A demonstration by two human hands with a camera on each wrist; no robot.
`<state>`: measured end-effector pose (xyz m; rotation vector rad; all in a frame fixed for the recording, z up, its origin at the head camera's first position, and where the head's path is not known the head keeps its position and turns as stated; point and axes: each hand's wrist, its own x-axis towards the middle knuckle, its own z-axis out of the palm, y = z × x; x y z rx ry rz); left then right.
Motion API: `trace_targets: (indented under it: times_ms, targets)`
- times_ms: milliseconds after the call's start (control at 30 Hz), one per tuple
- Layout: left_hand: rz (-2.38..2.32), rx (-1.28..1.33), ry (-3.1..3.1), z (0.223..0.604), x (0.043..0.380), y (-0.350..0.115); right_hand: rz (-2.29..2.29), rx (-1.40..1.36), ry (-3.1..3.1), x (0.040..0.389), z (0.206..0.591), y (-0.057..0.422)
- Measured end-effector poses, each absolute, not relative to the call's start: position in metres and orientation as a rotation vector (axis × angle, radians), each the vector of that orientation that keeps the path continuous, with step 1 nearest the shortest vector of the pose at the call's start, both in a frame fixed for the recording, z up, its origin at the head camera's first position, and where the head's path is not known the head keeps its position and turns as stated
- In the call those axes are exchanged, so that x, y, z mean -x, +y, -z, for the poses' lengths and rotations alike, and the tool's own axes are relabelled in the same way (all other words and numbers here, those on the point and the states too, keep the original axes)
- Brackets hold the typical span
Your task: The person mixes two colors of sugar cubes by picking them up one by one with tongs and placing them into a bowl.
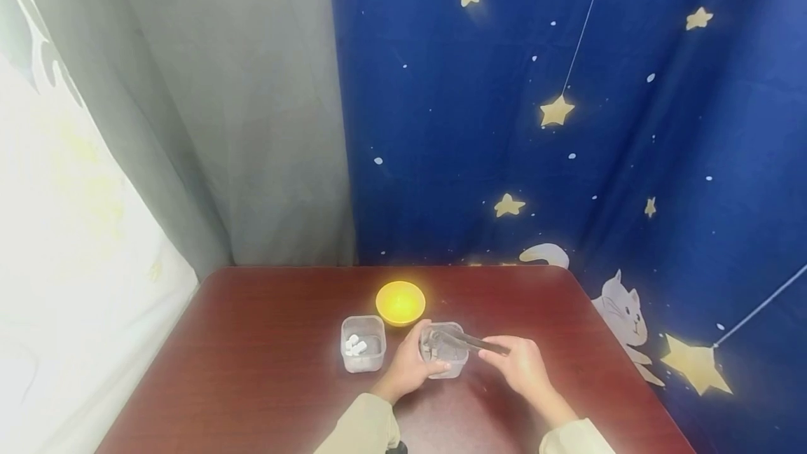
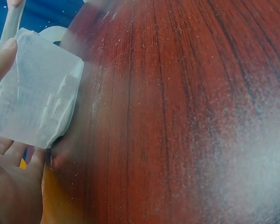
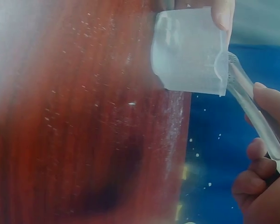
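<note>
Fingers first: the right hand (image 1: 517,366) pinches the tongs (image 1: 485,346), and we see their long axis slant left and slightly away, tips at the mouth of a clear tub (image 1: 455,370). The left hand (image 1: 406,370) grips that tub. Below, we've glossy red-brown table (image 1: 265,370), with a yellow bowl (image 1: 386,312) beyond; behind, star-printed blue curtain (image 1: 441,125) beside grey fabric (image 1: 252,125).

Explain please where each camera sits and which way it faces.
Head: worn on the head, facing forward and down at the table; left hand, right hand and sleeves show.
Left wrist: on that wrist, facing the held container; left hand at left, another fingertip top left.
Right wrist: on that wrist, facing container and tongs; right hand at right, left fingers at top.
Both wrist views share that container.
</note>
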<state>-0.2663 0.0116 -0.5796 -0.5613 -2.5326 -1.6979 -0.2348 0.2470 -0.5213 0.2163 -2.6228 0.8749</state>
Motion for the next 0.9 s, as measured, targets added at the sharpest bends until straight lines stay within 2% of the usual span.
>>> trace_targets:
  times_ms: [500, 900]
  targets:
    - [1.717, 0.541, -2.509, 0.579, 0.266, 0.013, -0.908, -0.169, -2.468, 0.224, 0.537, 0.253]
    - [1.718, 0.567, -2.500, 0.579, 0.265, 0.012, -0.913, -0.198, -2.387, 0.225, 0.527, 0.252]
